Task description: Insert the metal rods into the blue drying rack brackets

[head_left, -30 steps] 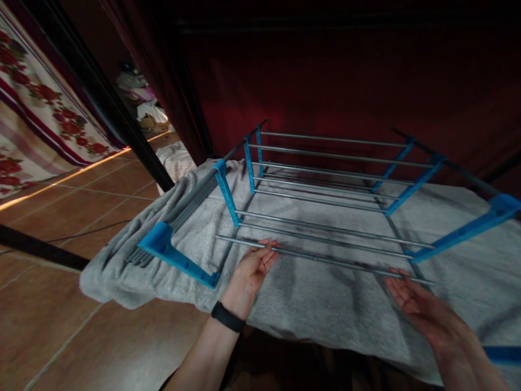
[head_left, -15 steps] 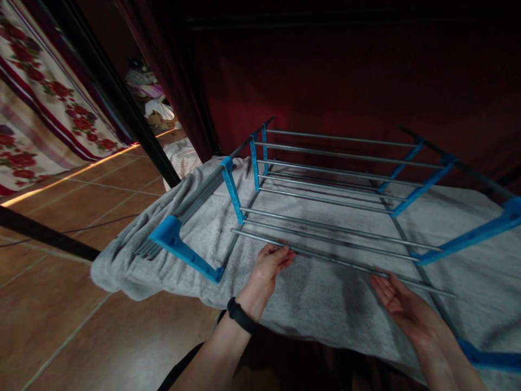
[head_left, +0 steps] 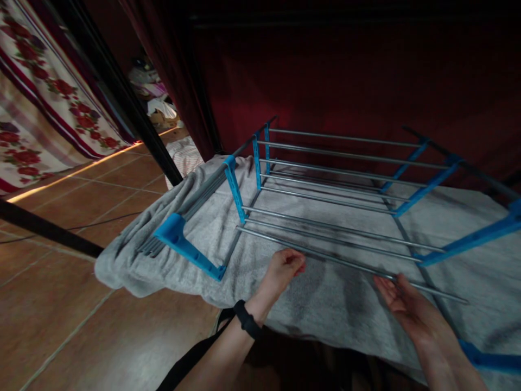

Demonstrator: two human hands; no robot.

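My right hand [head_left: 407, 309] holds a thin metal rod [head_left: 345, 262] near its right end, thumb over the rod and fingers beneath. Just below the rod's left half is my left hand [head_left: 283, 269], its fingers curled together and apart from the rod, with nothing visible in them. A black band [head_left: 247, 319] circles my left wrist. Beyond both hands lies a rack of metal rods [head_left: 345, 222] joined by blue plastic brackets [head_left: 234, 190]. The held rod's two ends are free. A blue corner piece [head_left: 189, 252] sits at the rack's near left.
The rack rests on a grey blanket [head_left: 325, 309]. Several more rods [head_left: 203, 193] lie bundled at its left. Another blue corner piece [head_left: 492, 355] is at the near right. Behind hangs a dark red cloth [head_left: 345, 81]; a black post [head_left: 122, 87] stands left over the tiled floor [head_left: 61, 304].
My left hand has come off the rod and dropped slightly toward me, fingers curling in. The rod has shifted a little to the right, still in my right hand.
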